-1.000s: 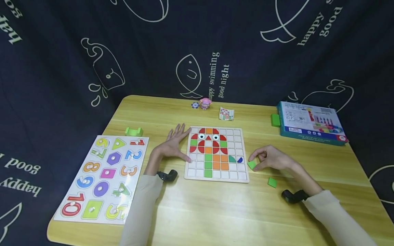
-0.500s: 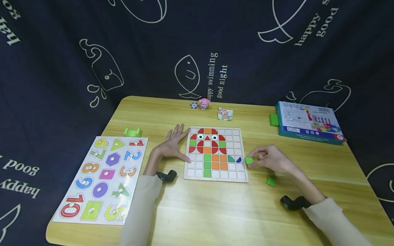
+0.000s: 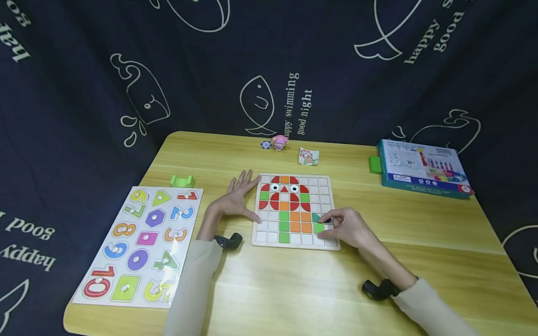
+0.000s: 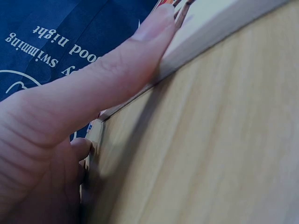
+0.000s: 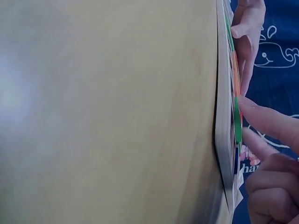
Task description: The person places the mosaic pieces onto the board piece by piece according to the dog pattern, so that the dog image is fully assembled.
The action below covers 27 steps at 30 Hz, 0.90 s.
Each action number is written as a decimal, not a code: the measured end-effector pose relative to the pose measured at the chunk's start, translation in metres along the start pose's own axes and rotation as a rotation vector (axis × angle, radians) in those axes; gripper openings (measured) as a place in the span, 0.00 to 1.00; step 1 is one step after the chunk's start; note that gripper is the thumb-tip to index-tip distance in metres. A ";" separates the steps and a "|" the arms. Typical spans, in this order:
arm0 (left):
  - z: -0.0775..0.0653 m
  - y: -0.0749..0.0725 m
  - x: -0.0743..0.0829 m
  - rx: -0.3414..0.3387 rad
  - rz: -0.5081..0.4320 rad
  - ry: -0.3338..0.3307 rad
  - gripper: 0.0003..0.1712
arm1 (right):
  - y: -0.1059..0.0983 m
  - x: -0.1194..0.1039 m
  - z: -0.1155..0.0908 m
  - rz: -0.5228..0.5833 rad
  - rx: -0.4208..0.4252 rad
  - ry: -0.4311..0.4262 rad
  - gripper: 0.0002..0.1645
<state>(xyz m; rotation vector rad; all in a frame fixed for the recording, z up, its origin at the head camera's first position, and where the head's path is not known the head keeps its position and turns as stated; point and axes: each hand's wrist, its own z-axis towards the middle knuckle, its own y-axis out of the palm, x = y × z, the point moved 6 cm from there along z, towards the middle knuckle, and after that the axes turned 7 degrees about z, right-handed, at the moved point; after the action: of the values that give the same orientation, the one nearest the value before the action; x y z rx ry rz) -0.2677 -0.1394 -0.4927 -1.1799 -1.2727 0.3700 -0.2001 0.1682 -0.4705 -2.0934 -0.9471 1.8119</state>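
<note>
A white gridded puzzle board [image 3: 262,237] lies mid-table, bearing red, orange and green tiles, several arranged as an owl-like face. My left hand [image 3: 233,198] is spread along its left edge; its thumb [image 4: 112,74] rests at the board's rim in the left wrist view. Over the board's right part, my right hand [image 3: 352,226] pinches a green square tile [image 3: 318,228] between thumb and index finger. The tile sits just below a dark green rounded piece [image 3: 316,218] and right of the orange squares [image 3: 301,222]. A blue piece [image 3: 328,221] is partly covered by my fingers.
On the left lies a number-and-shape peg puzzle [image 3: 147,252], with a green block [image 3: 182,181] behind it. A pink figurine [image 3: 279,142], a poker chip [image 3: 265,145] and a pattern card [image 3: 308,157] stand at the back. A boxed set [image 3: 424,168] is at back right.
My right hand has carried the green square tile leftward from beside the board onto its grid. The other green tile on the table is now hidden behind my right arm. The left hand stays put.
</note>
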 end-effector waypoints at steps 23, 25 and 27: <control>0.000 0.000 -0.001 -0.008 0.009 -0.012 0.78 | -0.070 0.030 -0.045 -0.027 -0.088 0.044 0.29; 0.001 0.000 -0.001 -0.006 0.011 -0.007 0.78 | -0.079 0.045 -0.057 -0.021 -0.115 0.064 0.33; 0.001 0.001 -0.001 -0.005 0.015 -0.001 0.78 | -0.082 0.060 -0.066 0.016 -0.145 0.080 0.34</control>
<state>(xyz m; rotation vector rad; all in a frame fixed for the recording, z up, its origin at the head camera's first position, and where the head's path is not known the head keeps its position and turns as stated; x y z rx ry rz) -0.2686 -0.1390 -0.4940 -1.1940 -1.2663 0.3790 -0.1623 0.2828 -0.4596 -2.2464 -1.0734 1.6986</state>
